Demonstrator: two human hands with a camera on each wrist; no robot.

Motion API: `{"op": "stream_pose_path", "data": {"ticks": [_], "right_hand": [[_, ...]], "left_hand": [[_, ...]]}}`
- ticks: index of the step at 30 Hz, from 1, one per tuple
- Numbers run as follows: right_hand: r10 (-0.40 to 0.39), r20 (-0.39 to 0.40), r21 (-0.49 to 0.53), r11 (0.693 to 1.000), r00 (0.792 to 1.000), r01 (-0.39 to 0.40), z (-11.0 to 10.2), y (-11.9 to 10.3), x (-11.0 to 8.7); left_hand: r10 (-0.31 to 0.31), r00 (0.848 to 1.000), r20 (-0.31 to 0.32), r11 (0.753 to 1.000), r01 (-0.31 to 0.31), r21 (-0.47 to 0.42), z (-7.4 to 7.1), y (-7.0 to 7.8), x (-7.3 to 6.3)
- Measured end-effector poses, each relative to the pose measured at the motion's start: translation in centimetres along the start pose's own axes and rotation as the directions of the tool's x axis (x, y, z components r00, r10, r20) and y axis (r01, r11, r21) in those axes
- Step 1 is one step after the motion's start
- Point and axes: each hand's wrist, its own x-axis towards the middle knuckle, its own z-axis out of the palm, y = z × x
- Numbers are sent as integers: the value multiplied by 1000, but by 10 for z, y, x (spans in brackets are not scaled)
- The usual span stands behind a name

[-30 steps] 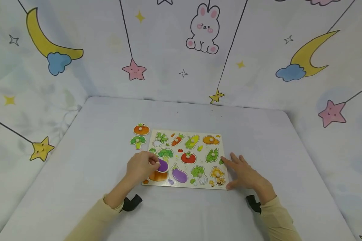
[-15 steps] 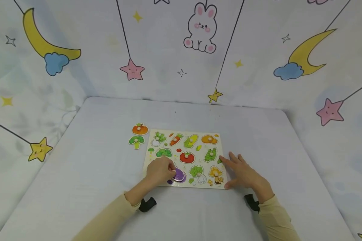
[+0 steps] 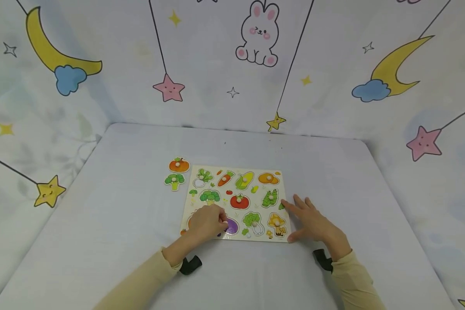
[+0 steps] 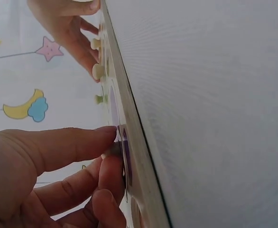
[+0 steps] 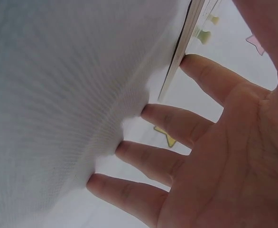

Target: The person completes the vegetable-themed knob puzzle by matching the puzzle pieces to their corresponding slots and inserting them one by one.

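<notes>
A pale puzzle board (image 3: 261,240) with vegetable pictures lies flat on the white table. My left hand (image 3: 207,223) is over its lower left part, pinching the small knob of a purple eggplant puzzle piece (image 3: 231,226) between thumb and index finger. That piece sits over the eggplant picture in the bottom row. The left wrist view shows the fingertips right at the board's face, the knob mostly covered. Beside the right edge, my right hand (image 3: 311,221) is spread, its thumb and index finger touching the board. In the right wrist view the other fingertips (image 5: 124,147) press the cloth.
Left of the board lie a pumpkin piece (image 3: 179,165) and a broccoli piece (image 3: 174,181), each with a knob. Knobbed pieces such as the tomato (image 3: 240,201), corn (image 3: 244,181) and mushroom (image 3: 277,224) sit in the board. A patterned cloth wall (image 3: 201,51) rises behind.
My left hand has carried the eggplant piece rightward from over the pumpkin picture to the eggplant picture, where it now lines up with the outline. The right hand stays at the board's edge.
</notes>
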Motion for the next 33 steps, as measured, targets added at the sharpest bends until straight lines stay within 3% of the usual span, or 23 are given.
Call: {"op": "stream_pose_path", "data": {"ticks": [5, 9, 12, 15, 17, 21, 25, 33], "right_hand": [[-1, -9, -6, 1000, 1000, 1, -2, -3, -2], [-11, -19, -8, 1000, 1000, 11, -3, -4, -2], [-22, -25, -4, 1000, 999, 22, -4, -4, -3], [-24, -23, -1, 1000, 999, 24, -4, -3, -4], [-24, -20, 1, 1000, 1000, 24, -4, -2, -4], [-25, -19, 7, 1000, 999, 25, -2, 0, -4], [-33, -22, 9, 999, 999, 33, 2, 2, -2], [-43, -24, -6, 999, 999, 42, 1, -1, -2]], "left_hand": [[-15, 999, -31, 1000, 15, -3, -9, -1, -3], [-89, 987, -133, 996, 87, -26, -35, -15, -1], [-154, 952, -266, 988, 151, -35, -59, -38, 6], [-218, 910, -354, 975, 215, -49, -76, -64, 16], [-255, 899, -355, 966, 254, -52, -82, -80, 24], [-312, 911, -271, 949, 315, -33, -88, -100, 40], [-342, 913, -224, 935, 354, 17, -89, -108, 50], [-328, 913, -244, 937, 346, 36, -92, -113, 54]]}}
